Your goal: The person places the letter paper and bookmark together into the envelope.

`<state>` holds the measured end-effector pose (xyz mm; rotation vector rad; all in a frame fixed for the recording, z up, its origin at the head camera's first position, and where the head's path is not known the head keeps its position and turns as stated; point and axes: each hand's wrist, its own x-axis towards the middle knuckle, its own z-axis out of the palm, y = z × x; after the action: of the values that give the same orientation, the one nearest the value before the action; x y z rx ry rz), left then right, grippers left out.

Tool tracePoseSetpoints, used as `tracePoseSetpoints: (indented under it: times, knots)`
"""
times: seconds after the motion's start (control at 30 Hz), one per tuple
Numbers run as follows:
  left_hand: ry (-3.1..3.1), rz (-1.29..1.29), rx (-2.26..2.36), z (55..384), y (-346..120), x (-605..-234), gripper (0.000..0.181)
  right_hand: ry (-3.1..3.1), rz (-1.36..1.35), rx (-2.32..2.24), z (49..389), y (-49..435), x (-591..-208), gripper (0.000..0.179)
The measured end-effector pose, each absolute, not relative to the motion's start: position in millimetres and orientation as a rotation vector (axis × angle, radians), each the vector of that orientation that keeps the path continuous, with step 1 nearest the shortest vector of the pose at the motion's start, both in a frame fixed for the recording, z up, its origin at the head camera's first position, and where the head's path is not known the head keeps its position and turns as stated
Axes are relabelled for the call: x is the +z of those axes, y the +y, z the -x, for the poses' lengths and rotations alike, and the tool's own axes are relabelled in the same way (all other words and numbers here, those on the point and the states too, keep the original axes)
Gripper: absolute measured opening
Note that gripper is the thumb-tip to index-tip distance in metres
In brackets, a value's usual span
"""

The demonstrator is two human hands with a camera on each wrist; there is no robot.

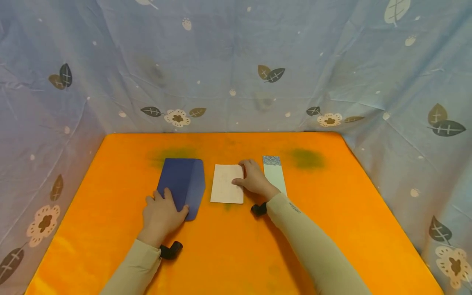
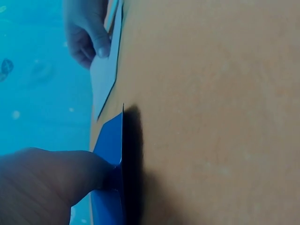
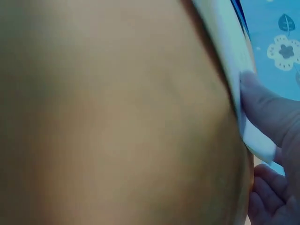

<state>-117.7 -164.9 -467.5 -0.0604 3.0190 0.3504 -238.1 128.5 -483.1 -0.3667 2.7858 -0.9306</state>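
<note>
A dark blue envelope (image 1: 178, 176), its lighter flap on the right, lies left of centre. My left hand (image 1: 160, 213) rests over its lower left part, fingers spread and thumb against the flap side. In the left wrist view the thumb touches the envelope (image 2: 110, 140) near the fold, and its edge stands slightly off the table. A plain off-white card (image 1: 226, 184) is at the centre. My right hand (image 1: 255, 178) pinches its right edge; in the right wrist view the thumb is on top of the card (image 3: 229, 51) and the other fingers are lower, partly hidden.
A pale green strip of paper (image 1: 273, 174) with a patterned top band lies right of the card, its lower end behind the right wrist. The orange tabletop (image 1: 228, 254) is bounded at the back and sides by a patterned blue-grey curtain (image 1: 228, 65).
</note>
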Motion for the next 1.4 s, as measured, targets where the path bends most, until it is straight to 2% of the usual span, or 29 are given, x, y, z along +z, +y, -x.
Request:
tracePoseSetpoints:
  times: [0.67, 1.4]
  knots:
    - [3.027, 0.057, 0.354, 116.8, -168.9, -468.1, 0.095, 2.756, 0.323, -1.1, 226.2, 124.4, -472.7, 0.038]
    - [3.046, 0.057, 0.356, 114.6, -167.5, -467.2, 0.094, 2.527, 0.205, -1.48, 231.0, 120.9, -464.3, 0.03]
